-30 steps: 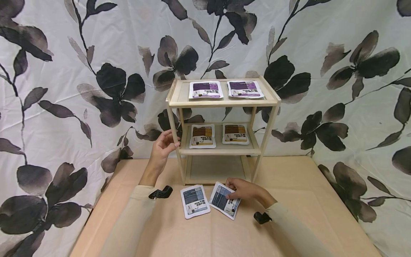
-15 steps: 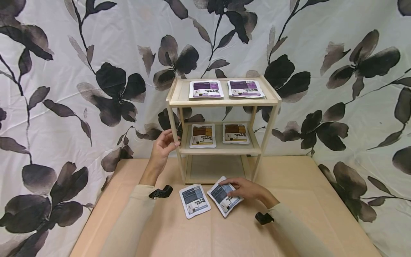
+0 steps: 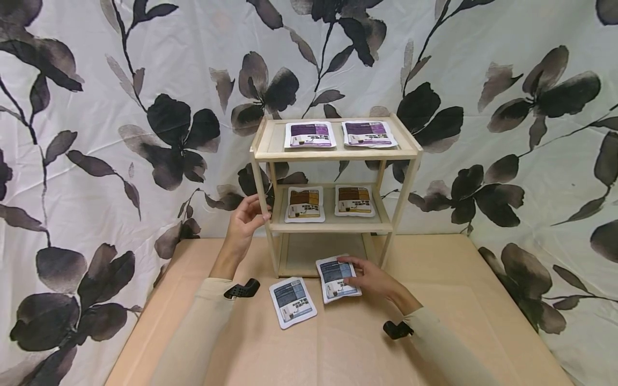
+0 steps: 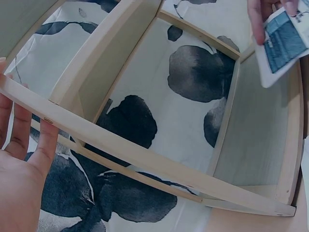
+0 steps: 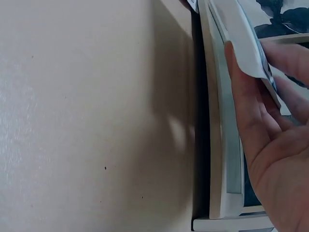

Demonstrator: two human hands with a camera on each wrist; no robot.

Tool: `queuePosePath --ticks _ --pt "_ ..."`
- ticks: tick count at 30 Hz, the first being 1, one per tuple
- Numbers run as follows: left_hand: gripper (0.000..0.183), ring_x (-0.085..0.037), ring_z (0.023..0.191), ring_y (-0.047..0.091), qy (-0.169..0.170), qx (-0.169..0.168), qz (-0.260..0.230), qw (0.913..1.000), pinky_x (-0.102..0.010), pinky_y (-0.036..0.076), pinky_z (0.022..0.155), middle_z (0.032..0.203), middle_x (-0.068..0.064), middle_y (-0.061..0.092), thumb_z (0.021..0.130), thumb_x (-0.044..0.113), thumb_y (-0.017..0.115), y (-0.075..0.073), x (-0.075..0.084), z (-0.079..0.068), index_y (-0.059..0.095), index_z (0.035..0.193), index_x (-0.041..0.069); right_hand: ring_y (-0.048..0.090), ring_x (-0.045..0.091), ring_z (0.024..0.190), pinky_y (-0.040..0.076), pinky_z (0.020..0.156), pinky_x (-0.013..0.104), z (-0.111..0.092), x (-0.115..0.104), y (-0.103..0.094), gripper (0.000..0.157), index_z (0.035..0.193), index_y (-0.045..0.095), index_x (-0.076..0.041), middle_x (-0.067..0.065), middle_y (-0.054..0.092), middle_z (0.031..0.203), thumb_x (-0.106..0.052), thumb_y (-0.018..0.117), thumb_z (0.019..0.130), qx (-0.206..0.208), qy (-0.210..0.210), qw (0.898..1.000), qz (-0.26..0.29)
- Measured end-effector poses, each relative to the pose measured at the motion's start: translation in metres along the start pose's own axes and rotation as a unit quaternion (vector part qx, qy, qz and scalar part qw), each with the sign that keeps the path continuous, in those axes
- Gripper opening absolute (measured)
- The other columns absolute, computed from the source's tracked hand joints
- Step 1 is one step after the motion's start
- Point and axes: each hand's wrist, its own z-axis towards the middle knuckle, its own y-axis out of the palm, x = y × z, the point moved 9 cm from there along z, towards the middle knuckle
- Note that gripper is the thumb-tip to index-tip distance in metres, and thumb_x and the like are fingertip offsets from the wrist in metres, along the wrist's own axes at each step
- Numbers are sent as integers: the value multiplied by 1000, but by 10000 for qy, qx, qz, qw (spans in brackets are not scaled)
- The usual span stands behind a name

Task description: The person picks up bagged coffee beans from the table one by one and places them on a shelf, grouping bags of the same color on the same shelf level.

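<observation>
In the head view my right hand (image 3: 379, 280) pinches a blue-and-white sachet (image 3: 332, 274) by its right side. It is held up off the table, before the lowest tier of a small wooden rack (image 3: 336, 227). The right wrist view shows the sachet's pale back (image 5: 244, 41) between thumb and fingers. My left hand (image 3: 243, 222) grips the rack's front left post at middle-tier height; the left wrist view shows its fingers (image 4: 46, 145) against that post. A second blue sachet (image 3: 293, 302) lies flat on the table, in front of the rack's left side.
Two purple sachets (image 3: 310, 135) lie on the top tier. On the middle tier are two brown-and-yellow sachets (image 3: 305, 205). The lowest tier (image 3: 323, 254) has a low wooden rim. Behind the table (image 3: 434, 300) hangs a floral cloth (image 3: 483, 161).
My right hand has picked the right-hand blue sachet up off the table and moved it toward the rack, turning it straighter. The left hand stays on the post.
</observation>
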Motion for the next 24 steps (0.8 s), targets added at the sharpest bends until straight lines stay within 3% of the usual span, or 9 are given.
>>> queuePosePath --ticks 4,13,15,22,24 --pt "45 -17 99 60 -18 22 20 10000 -26 52 85 106 0 68 92 -9 65 0 0 0 63 126 21 65 28 109 56 85 26 2 2 -9 64 152 41 -1 29 55 134 -5 69 95 378 -6 9992 143" --pt "45 -17 99 60 21 20 11 10000 -24 52 85 106 0 68 92 -10 64 -1 -1 1 64 124 22 65 23 102 56 79 26 8 -2 -32 63 148 47 -4 25 61 127 -12 74 92 1401 38 9901 -10" --pt "45 -16 99 60 10 23 -15 10000 -24 52 84 106 0 68 92 -10 64 0 -1 1 63 125 20 64 22 101 55 78 26 9 -2 -36 62 147 48 -4 24 60 128 -13 75 92 1594 82 9872 -60" --pt "47 -16 98 59 -2 32 -75 10000 -25 52 85 105 1 68 91 -10 64 0 0 1 47 135 -11 65 19 95 57 75 27 13 2 -39 64 151 45 -8 26 57 129 -12 72 93 1822 371 9822 279" --pt "47 -16 98 59 -15 25 -61 10000 -25 53 85 105 2 68 91 -10 63 0 0 1 47 136 -11 65 19 95 57 75 27 14 2 -40 64 151 45 -9 26 57 129 -12 72 93 1892 414 9807 277"
